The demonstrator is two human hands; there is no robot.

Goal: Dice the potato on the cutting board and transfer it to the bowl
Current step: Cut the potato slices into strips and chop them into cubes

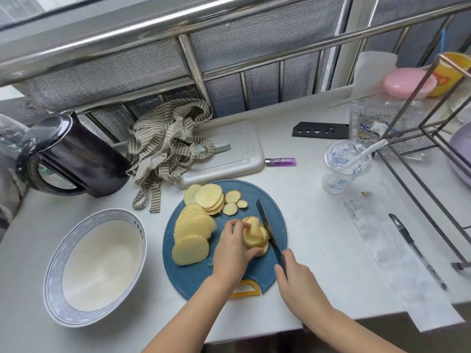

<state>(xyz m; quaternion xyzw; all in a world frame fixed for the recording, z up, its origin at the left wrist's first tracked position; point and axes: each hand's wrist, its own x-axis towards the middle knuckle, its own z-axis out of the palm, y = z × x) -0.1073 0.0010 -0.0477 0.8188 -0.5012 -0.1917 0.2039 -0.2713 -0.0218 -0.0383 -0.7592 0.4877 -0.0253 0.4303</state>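
Two hands work: left hand (233,253) clasps potato stack (254,234), right hand (295,278) grips knife (264,217) beside it.

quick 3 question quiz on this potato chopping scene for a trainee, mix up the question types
1. Fill in: the left hand holds the potato stack on the ___ cutting board.
2. Which hand grips the knife? A) left hand B) right hand C) neither
3. True or false: the bowl already holds potato pieces.

Key: 1 blue; 2 B; 3 false.
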